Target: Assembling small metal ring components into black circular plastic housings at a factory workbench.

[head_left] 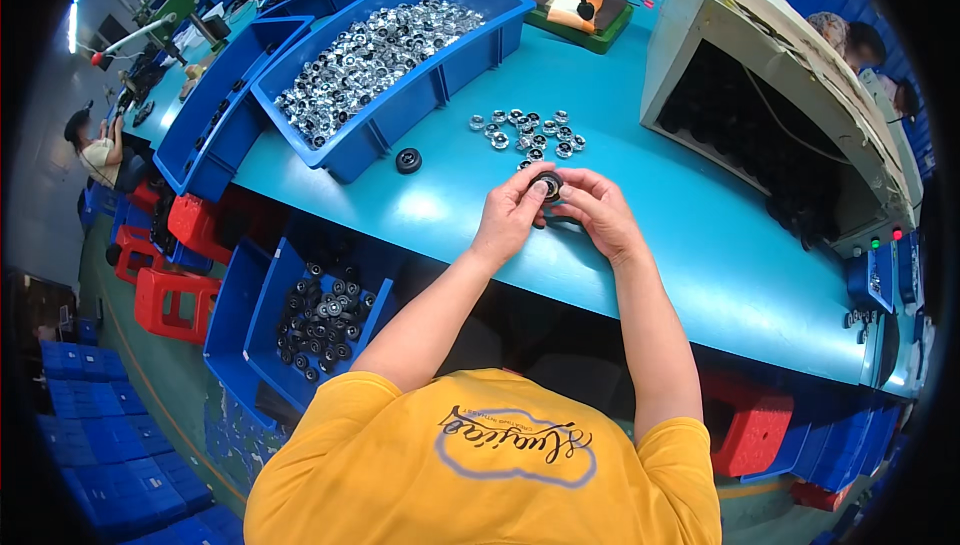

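Observation:
Between my left hand and my right hand is a small black wheel with a shiny centre. The fingers of both hands are closed around its rim, just above the table. Below them, another black ring-shaped piece shows partly, mostly hidden by my fingers. Several clear wheel hubs with dark centres lie loose just beyond my hands. To the left, a single black wheel lies flat beside a large blue bin heaped with more such hubs.
A beige machine housing holding dark parts stands at the right of the blue-green table. Lower left, a blue bin contains several black wheels. A green-based press is at the back. Red stools and a person are farther left.

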